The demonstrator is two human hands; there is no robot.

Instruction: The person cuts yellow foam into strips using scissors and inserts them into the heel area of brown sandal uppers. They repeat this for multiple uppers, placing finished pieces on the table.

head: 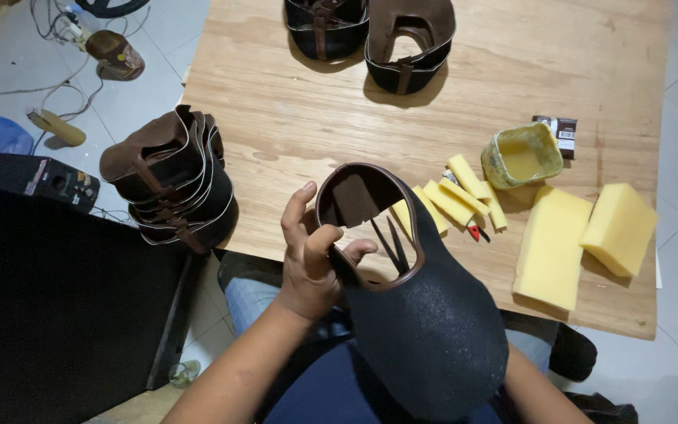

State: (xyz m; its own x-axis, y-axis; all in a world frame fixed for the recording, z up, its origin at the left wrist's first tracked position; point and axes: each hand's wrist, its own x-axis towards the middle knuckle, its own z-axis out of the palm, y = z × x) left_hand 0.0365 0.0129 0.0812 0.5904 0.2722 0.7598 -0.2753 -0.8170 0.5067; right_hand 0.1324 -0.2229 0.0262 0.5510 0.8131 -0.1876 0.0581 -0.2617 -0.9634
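We hold the shoe upper (410,314) over our lap at the table (292,118) edge, its dark toe toward us and its brown-lined opening tilted up. Our left hand (311,263) grips the collar: the thumb presses inside the rim, the fingers (296,208) curl over its outer edge. Our right hand is hidden beneath the upper, so we cannot tell its grip. With so narrow a pinch, we judge the soft upper could sag or twist loose, or knock the foam strips (453,200) and glue tub (521,155) nearby
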